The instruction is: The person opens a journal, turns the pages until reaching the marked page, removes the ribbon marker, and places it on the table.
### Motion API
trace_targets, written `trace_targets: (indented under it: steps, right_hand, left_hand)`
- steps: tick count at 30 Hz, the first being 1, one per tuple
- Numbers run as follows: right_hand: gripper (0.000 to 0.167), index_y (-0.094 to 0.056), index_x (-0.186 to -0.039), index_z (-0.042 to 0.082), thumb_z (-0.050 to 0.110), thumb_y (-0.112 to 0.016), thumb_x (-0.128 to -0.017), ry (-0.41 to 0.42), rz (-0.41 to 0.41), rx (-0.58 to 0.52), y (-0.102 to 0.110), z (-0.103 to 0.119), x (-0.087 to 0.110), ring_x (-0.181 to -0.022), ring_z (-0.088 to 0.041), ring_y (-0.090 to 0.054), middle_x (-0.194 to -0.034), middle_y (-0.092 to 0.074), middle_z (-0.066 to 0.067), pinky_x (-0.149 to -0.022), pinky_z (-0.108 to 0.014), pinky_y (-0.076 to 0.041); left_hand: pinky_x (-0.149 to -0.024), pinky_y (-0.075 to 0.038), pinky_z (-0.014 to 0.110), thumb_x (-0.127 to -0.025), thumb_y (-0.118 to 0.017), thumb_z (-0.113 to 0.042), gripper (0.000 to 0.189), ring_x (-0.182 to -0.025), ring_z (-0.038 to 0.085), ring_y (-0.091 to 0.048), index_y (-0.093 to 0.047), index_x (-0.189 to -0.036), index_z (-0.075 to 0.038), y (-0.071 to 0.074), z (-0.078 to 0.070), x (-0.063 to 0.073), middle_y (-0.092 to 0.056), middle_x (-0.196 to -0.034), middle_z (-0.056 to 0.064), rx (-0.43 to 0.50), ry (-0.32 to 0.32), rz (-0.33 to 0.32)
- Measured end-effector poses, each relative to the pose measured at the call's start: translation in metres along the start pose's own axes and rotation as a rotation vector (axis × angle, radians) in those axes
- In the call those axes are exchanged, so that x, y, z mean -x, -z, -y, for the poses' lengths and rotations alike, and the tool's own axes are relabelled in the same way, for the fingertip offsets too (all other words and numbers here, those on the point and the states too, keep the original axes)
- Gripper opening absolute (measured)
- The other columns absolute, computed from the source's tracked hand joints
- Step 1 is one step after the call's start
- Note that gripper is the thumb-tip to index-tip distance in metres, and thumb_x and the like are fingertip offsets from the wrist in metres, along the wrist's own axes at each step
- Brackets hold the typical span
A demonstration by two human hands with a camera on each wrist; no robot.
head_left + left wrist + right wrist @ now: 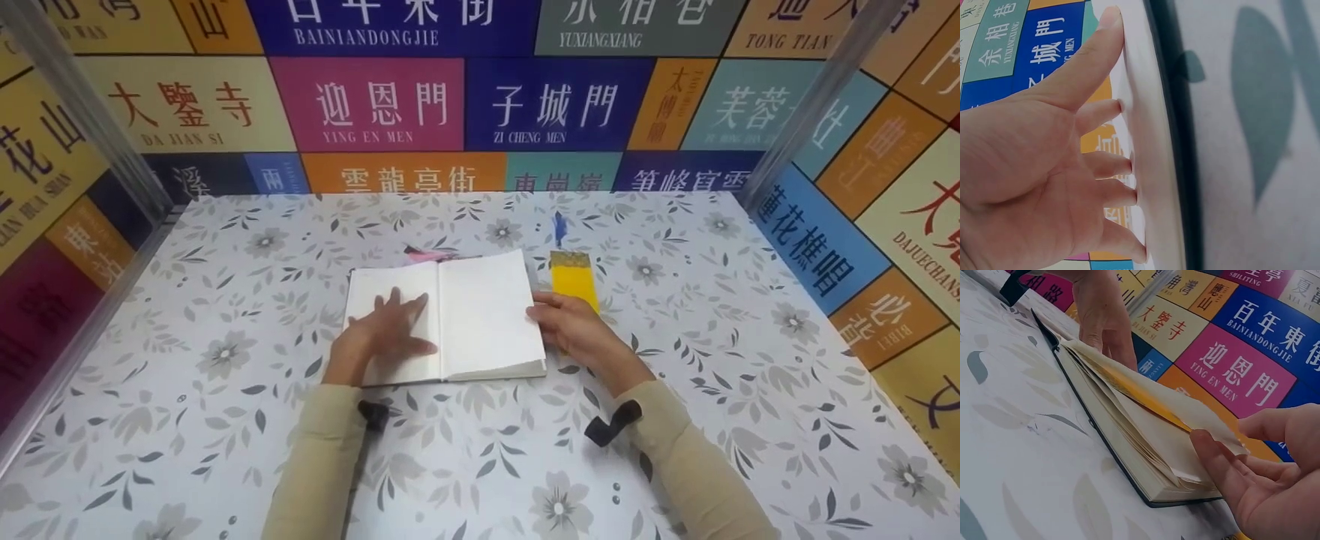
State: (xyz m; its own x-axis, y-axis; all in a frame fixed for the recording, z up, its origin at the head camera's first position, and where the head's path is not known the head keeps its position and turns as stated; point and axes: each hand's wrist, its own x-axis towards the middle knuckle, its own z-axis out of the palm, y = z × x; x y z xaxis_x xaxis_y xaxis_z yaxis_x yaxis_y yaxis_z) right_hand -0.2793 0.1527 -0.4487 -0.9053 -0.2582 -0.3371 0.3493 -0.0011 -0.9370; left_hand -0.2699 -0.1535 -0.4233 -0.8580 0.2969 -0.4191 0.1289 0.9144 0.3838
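Note:
A notebook [487, 322] with a dark cover lies spread open, its visible pages blank and white. My left hand [394, 330] rests on the left page with fingers and thumb spread; in the left wrist view, its fingertips [1129, 164] meet the paper. At the notebook's right edge, my right hand [574, 326] pinches a page [1185, 405] that is lifted off the stack, as the right wrist view shows. A yellow strip [1145, 399] shows along the underside of that raised page. Several loosened pages fan out below it.
A yellow rectangular item [572, 277] with a glittery gold end lies beyond my right hand. Behind the notebook are a pink item [429, 255] and a small blue item [559, 229]. Panels of coloured signs [375, 105] wall in the floral-patterned table [225, 420].

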Motion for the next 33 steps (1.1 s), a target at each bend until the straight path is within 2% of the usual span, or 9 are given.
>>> trace_targets:
  steps: [9, 15, 20, 24, 27, 31, 33]
  right_hand:
    - [0.049, -0.047, -0.146, 0.001, 0.01, -0.058, -0.099, 0.009, -0.028, -0.022, -0.005, -0.001, 0.002, -0.109, -0.019, -0.067, -0.142, -0.057, -0.018, -0.094, -0.03, -0.059]
    - [0.048, -0.046, -0.147, 0.002, 0.01, -0.055, -0.1, 0.019, -0.015, -0.047, -0.008, 0.002, 0.005, -0.112, -0.021, -0.066, -0.143, -0.057, -0.017, -0.099, -0.033, -0.057]
    - [0.047, -0.046, -0.147, 0.002, 0.012, -0.053, -0.102, 0.031, -0.005, -0.072, -0.011, 0.008, 0.008, -0.116, -0.021, -0.065, -0.143, -0.057, -0.016, -0.1, -0.033, -0.056]
    - [0.045, -0.048, -0.146, 0.004, 0.015, -0.053, -0.102, 0.058, -0.003, -0.064, -0.019, 0.014, 0.01, -0.117, -0.021, -0.064, -0.142, -0.059, -0.014, -0.098, -0.031, -0.057]
    - [0.045, -0.049, -0.147, 0.009, 0.02, -0.051, -0.104, 0.111, 0.035, 0.033, -0.026, 0.018, 0.013, -0.121, -0.022, -0.061, -0.145, -0.057, -0.012, -0.097, -0.032, -0.057]
    - [0.048, -0.045, -0.151, 0.012, 0.027, -0.049, -0.106, 0.203, 0.105, 0.194, -0.035, 0.022, 0.018, -0.132, -0.027, -0.056, -0.153, -0.05, -0.008, -0.103, -0.039, -0.055]
    - [0.049, -0.043, -0.152, 0.012, 0.027, -0.049, -0.106, 0.24, 0.134, 0.245, -0.039, 0.022, 0.02, -0.137, -0.029, -0.052, -0.157, -0.046, -0.006, -0.107, -0.042, -0.052]
  left_hand:
    - [-0.107, -0.007, 0.086, -0.091, -0.063, -0.055, 0.096, -0.151, 0.053, 0.008, -0.009, -0.163, -0.02, -0.001, 0.001, -0.002, 0.01, -0.165, 0.028, 0.011, 0.015, 0.011]
    - [-0.109, -0.004, 0.085, -0.091, -0.065, -0.053, 0.096, -0.152, 0.051, 0.009, -0.011, -0.162, -0.02, 0.002, 0.0, 0.001, 0.009, -0.166, 0.026, 0.059, 0.017, 0.018]
    - [-0.122, -0.008, 0.07, -0.095, -0.061, -0.049, 0.083, -0.155, 0.046, 0.003, -0.022, -0.161, -0.017, 0.006, 0.0, 0.004, 0.0, -0.168, 0.023, 0.119, 0.018, -0.003]
    - [-0.127, -0.017, 0.055, -0.099, -0.057, -0.045, 0.07, -0.155, 0.039, -0.017, -0.036, -0.156, -0.009, 0.008, 0.003, 0.005, -0.024, -0.165, 0.02, 0.204, -0.01, -0.079]
    - [-0.125, -0.025, 0.051, -0.1, -0.056, -0.045, 0.066, -0.15, 0.036, -0.032, -0.042, -0.152, -0.007, 0.011, 0.002, 0.006, -0.04, -0.159, 0.018, 0.301, -0.019, -0.153]
    - [-0.124, -0.029, 0.052, -0.101, -0.049, -0.051, 0.066, -0.149, 0.035, -0.035, -0.042, -0.153, -0.01, 0.017, -0.004, 0.008, -0.041, -0.159, 0.016, 0.401, -0.007, -0.233]
    - [-0.124, -0.028, 0.051, -0.103, -0.045, -0.051, 0.066, -0.151, 0.034, -0.033, -0.04, -0.154, -0.01, 0.018, -0.008, 0.007, -0.039, -0.16, 0.015, 0.448, -0.023, -0.269]
